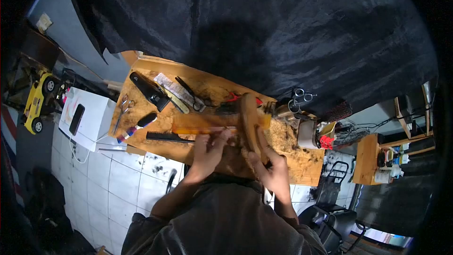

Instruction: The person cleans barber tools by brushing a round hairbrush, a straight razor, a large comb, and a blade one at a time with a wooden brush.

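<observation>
My left hand (210, 153) is closed on a translucent orange comb (188, 125), blurred by motion and held roughly level over the wooden table (302, 170). In my right hand (273, 172) is a wooden brush (249, 113) with a curved back, held upright across the comb's right part. Whether brush and comb touch cannot be made out. A black comb (167, 137) lies just left of my left hand. Beyond it are a small brush (146, 120) with a striped handle, a black hair clipper (147, 89) and a pair of scissors (123, 108).
Loose dark hair is scattered over the table. A grey comb (172, 86) lies at the back, and more scissors (302, 95) stand at the right. A phone (77, 119) rests on a white box (94, 106) at left. A dark cloth (283, 33) hangs behind.
</observation>
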A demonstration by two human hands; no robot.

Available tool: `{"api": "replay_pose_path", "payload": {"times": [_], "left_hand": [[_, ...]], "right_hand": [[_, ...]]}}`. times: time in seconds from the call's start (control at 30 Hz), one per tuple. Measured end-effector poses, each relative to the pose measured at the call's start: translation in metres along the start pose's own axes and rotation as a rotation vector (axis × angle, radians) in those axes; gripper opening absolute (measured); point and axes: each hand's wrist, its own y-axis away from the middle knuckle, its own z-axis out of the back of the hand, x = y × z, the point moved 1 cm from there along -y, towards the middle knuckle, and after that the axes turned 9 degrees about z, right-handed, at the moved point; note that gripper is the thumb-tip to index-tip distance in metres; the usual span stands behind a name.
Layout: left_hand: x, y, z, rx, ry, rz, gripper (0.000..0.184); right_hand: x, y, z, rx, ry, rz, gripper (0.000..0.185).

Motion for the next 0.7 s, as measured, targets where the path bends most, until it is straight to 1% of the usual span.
{"api": "replay_pose_path", "payload": {"times": [0.07,0.1,0.17,0.2,0.3,0.33,0.4,0.47,0.5,0.53,0.57,0.6,0.63,0.67,0.7], "left_hand": [[-0.003,0.007,-0.007,0.114,-0.077,0.017,0.017],[-0.001,0.009,-0.011,0.136,-0.053,0.013,0.018],[0.003,0.013,-0.019,0.179,-0.006,0.008,0.018],[0.005,0.012,-0.016,0.127,-0.049,0.05,0.018],[0.008,0.004,-0.003,-0.036,-0.168,0.168,0.018],[-0.005,0.005,-0.008,-0.057,-0.006,0.017,0.017],[-0.006,0.002,-0.007,-0.042,0.041,-0.023,0.019],[-0.004,0.001,-0.004,-0.023,0.083,-0.057,0.021],[0.002,0.003,-0.003,0.0,-0.022,-0.066,0.021],[0.01,0.005,-0.002,0.022,-0.126,-0.077,0.021],[0.015,0.007,0.0,0.041,-0.231,-0.088,0.02],[0.014,0.01,-0.003,0.091,-0.291,-0.214,0.018],[0.01,0.013,-0.008,0.101,-0.186,-0.154,0.017],[0.002,0.017,-0.015,0.111,-0.08,-0.095,0.016],[-0.003,0.018,-0.018,0.12,0.027,-0.039,0.016]], "right_hand": [[0.002,-0.011,0.003,-0.059,-0.074,-0.209,0.054],[0.0,-0.015,0.005,-0.087,-0.111,-0.318,0.054],[-0.007,-0.02,0.005,-0.239,0.018,-0.104,0.054],[-0.006,-0.021,0.007,-0.263,-0.06,-0.134,0.054],[-0.003,-0.013,0.006,-0.225,-0.154,-0.117,0.054],[0.002,-0.006,0.006,-0.147,-0.131,-0.138,0.053],[0.005,0.0,-0.001,-0.048,-0.023,0.015,0.053],[0.001,-0.002,-0.01,-0.04,0.011,-0.032,0.054],[-0.003,-0.003,-0.014,-0.037,0.028,-0.056,0.054],[-0.009,-0.007,-0.018,-0.135,0.035,0.03,0.054],[-0.009,-0.012,-0.016,-0.177,0.016,-0.006,0.054],[-0.005,-0.019,-0.013,-0.219,-0.003,-0.042,0.054],[0.0,-0.024,-0.009,-0.261,-0.02,-0.078,0.054],[0.009,-0.028,-0.001,-0.231,-0.136,-0.204,0.054],[0.004,-0.026,-0.001,-0.258,-0.115,-0.127,0.054]]}}
